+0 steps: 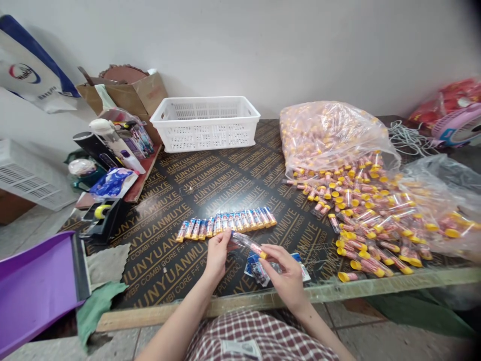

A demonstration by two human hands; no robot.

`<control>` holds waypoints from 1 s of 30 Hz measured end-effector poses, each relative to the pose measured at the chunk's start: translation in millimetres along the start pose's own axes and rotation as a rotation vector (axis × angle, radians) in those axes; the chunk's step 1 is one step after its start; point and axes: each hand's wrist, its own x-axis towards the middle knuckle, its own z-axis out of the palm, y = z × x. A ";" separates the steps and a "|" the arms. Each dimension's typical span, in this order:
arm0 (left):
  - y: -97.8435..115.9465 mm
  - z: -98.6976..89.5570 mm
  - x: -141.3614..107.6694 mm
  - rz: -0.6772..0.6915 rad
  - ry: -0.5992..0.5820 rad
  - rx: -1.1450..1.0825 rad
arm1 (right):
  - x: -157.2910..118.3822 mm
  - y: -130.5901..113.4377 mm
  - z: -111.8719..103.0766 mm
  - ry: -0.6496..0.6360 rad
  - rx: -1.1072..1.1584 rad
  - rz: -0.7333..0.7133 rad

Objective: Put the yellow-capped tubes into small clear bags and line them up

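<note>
Left hand (218,254) and right hand (287,278), shared pinching grip on clear tube (245,242), blue-labelled tubes (237,221) lined beyond

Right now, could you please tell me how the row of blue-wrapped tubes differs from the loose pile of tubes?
The row is lined up side by side; the pile is jumbled. The row shows blue wrapping, while the pile looks clear and pinkish. The row is far smaller than the pile. Both show yellow ends.

A plywood bench (233,173), heaped tubes (370,219) and tape dispenser (108,220) suggest a small workshop
</note>
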 end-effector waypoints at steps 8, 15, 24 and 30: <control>12.0 11.3 -18.7 -0.159 -0.283 -0.057 | 0.2 4.0 3.1 -0.133 -0.033 -0.024; 9.5 11.3 -31.4 -0.261 -0.473 0.032 | 7.3 -0.2 -2.7 -0.308 0.047 -0.098; 4.0 15.0 -38.2 -0.304 -0.474 0.045 | 4.6 4.7 -2.3 -0.363 0.137 -0.081; 3.1 16.0 -39.4 -0.301 -0.452 0.040 | 3.7 3.6 -0.9 -0.337 0.150 -0.084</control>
